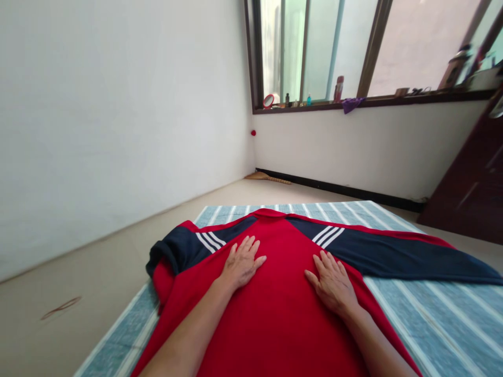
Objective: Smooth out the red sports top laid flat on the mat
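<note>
A red jacket (283, 314) with navy sleeves and white stripes lies spread out on a blue-and-white striped cloth (440, 314). My left hand (242, 264) rests flat on the upper left of the red panel, fingers spread. On the right side of the same panel, my right hand (333, 283) also lies flat, its thumb apart from the fingers. The right sleeve (408, 255) stretches straight out to the side. At the far left, the left sleeve (176, 251) is bent over, its end hanging near the cloth's edge. The jacket's lower part runs out of view beneath my forearms.
A white wall (126, 115) rises on the left. Beyond the cloth, a straw broom (269, 178) lies on the floor by the corner. Small bottles and a round red mirror (268, 101) stand on the window sill. A dark red door (463, 193) is at right; a thin brown loop (61, 308) lies on the floor.
</note>
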Motion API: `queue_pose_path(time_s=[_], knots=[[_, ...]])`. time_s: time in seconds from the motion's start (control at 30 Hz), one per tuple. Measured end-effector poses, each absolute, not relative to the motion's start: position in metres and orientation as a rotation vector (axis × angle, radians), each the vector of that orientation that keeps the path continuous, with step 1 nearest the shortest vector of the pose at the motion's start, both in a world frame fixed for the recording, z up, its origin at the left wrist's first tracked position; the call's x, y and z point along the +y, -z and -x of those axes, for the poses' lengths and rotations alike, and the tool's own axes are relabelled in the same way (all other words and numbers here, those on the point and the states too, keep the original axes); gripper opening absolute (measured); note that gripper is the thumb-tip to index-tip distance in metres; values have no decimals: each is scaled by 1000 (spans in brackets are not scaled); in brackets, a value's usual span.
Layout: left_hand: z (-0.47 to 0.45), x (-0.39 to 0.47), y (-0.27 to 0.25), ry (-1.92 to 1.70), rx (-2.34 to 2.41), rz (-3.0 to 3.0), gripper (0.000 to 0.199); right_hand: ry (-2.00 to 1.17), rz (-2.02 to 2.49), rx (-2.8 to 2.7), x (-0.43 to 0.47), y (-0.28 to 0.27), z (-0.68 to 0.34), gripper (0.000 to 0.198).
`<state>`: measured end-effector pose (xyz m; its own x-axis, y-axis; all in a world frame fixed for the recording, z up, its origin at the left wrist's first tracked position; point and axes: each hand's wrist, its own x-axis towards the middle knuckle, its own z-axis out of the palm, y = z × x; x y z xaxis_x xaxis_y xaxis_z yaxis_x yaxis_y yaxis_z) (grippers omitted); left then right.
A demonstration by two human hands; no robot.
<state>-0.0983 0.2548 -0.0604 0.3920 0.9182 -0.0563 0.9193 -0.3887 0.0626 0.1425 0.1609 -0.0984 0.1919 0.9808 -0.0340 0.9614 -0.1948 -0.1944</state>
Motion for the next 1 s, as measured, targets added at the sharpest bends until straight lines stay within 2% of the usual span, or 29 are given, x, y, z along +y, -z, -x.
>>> queue_pose_path(time_s=[0.37, 0.57, 0.73, 0.87, 1.0], knots=[[104, 286, 76, -94, 1705, -2521, 59, -191, 2346, -1910, 160, 99, -142, 64], [128, 272, 68, -146, 1704, -2613, 54, -150, 2357, -1923, 160, 104, -143, 64], [145, 258, 66, -78, 1772, -2469, 55, -132, 2329, -1909, 159, 107, -144, 64], [152, 251, 50, -162, 1807, -2553, 46, -128, 2320, -1912, 158, 108, -145, 63], [179, 245, 26, -144, 2124, -2552, 34, -96, 2333, -1915, 158, 109, -144, 63]])
